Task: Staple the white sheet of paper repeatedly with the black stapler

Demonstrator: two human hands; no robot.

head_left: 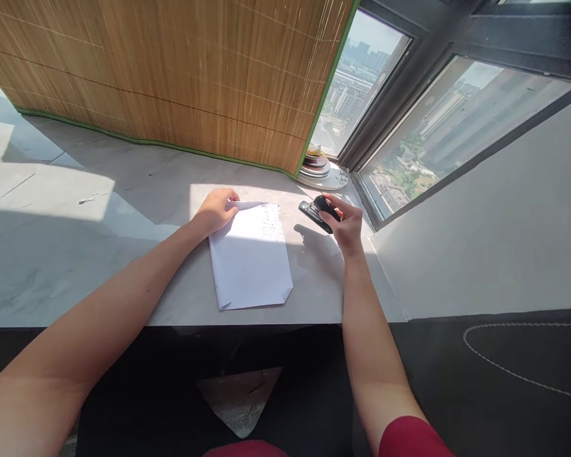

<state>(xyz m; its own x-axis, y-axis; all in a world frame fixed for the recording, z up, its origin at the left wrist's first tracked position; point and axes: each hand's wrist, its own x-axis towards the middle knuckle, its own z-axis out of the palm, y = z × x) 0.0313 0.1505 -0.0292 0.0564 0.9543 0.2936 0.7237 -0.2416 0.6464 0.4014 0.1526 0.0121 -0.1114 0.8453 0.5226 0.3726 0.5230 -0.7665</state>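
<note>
A stack of white paper sheets (pixel 252 260) lies on the pale marble sill (pixel 76 254), its near corners folded in. My left hand (pixel 216 209) pinches the far left corner of the sheets and lifts that edge slightly. My right hand (pixel 347 222) grips a black stapler (pixel 316 212) just right of the paper, held a little above the sill and pointing toward the paper's far right corner.
A bamboo blind (pixel 171 70) with a green edge hangs behind the sill. A small stack of dishes (pixel 321 168) sits in the corner by the window (pixel 438 127). A white wall (pixel 495 235) rises on the right; dark floor lies below.
</note>
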